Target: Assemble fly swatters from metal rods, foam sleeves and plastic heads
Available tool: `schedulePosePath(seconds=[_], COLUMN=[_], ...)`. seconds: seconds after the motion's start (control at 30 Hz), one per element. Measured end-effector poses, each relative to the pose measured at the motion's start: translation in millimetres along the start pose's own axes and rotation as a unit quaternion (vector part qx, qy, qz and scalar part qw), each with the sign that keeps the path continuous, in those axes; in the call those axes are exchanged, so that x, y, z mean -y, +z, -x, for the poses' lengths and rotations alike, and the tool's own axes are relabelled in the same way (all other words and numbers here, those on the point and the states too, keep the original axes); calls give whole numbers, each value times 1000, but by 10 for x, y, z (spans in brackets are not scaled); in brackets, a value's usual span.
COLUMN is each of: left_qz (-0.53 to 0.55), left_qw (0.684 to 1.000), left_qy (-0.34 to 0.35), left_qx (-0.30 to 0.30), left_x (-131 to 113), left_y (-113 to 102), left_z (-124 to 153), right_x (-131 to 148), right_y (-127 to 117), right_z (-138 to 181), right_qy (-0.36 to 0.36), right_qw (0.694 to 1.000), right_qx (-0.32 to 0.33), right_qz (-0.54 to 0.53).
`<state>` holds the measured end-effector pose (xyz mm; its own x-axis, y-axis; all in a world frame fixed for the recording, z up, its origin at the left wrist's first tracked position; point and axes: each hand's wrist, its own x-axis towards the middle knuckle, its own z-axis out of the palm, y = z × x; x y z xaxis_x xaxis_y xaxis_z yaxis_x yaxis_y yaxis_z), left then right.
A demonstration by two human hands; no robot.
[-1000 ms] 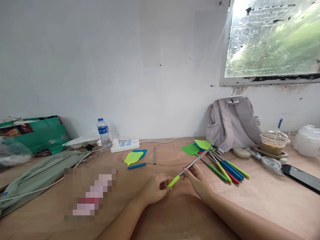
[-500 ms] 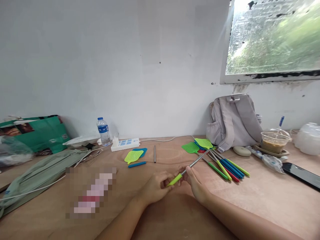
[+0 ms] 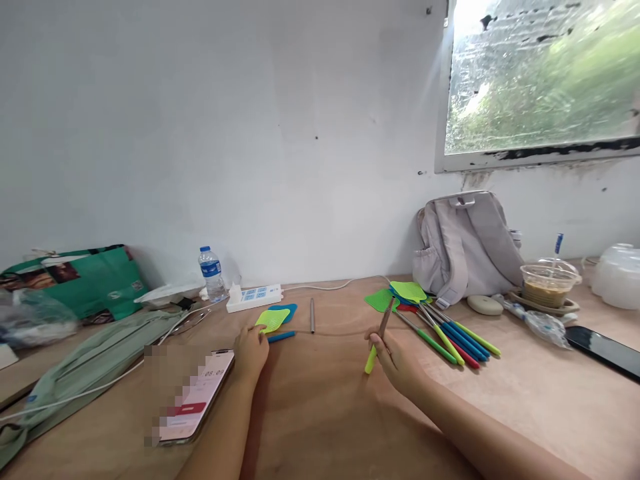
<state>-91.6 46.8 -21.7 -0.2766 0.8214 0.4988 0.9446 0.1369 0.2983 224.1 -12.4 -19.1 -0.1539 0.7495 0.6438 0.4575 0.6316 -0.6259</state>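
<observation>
My right hand (image 3: 393,357) is closed around a thin metal rod (image 3: 387,319) with a lime-green handle (image 3: 371,361) at its lower end; the rod points up and away. On the left, my left hand (image 3: 251,350) has its fingers curled at the near edge of a lime-green fly swatter head (image 3: 273,321), which lies partly over a blue swatter head (image 3: 289,311). Just beside these fingers lies a short blue handle (image 3: 282,337). A loose metal rod (image 3: 313,316) rests between the two hands.
Several fly swatters with coloured handles (image 3: 463,337) lie fanned at right, before a grey backpack (image 3: 470,247). A phone (image 3: 203,400) lies by my left forearm. Behind stand a power strip (image 3: 255,297) and a water bottle (image 3: 213,277). A drink cup (image 3: 547,283) is far right.
My left hand has let go of the lime-green handle and moved left to the lime-green swatter head. My right hand keeps the rod, now tilted more upright.
</observation>
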Motion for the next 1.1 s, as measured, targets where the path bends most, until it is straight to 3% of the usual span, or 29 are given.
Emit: schedulePosePath(seconds=[0.1, 0.23, 0.43, 0.57, 0.77, 1.1], left_qz=[-22, -23, -25, -24, -20, -55], left_qw=[998, 997, 995, 994, 993, 991], left_qy=[-20, -2, 29, 35, 39, 16], left_qx=[48, 69, 97, 100, 109, 118], left_x=[41, 13, 19, 17, 7, -83], left_y=[13, 49, 65, 64, 62, 23], left_z=[12, 39, 28, 31, 61, 125], right_x=[7, 17, 105, 111, 86, 106], right_y=[65, 147, 111, 21, -59, -208], right_z=[-14, -22, 9, 39, 31, 18], right_qy=[17, 39, 33, 1, 15, 6], right_qw=[999, 996, 994, 996, 1000, 999], right_qx=[29, 74, 84, 73, 6, 2], right_qz=[3, -15, 54, 46, 20, 36])
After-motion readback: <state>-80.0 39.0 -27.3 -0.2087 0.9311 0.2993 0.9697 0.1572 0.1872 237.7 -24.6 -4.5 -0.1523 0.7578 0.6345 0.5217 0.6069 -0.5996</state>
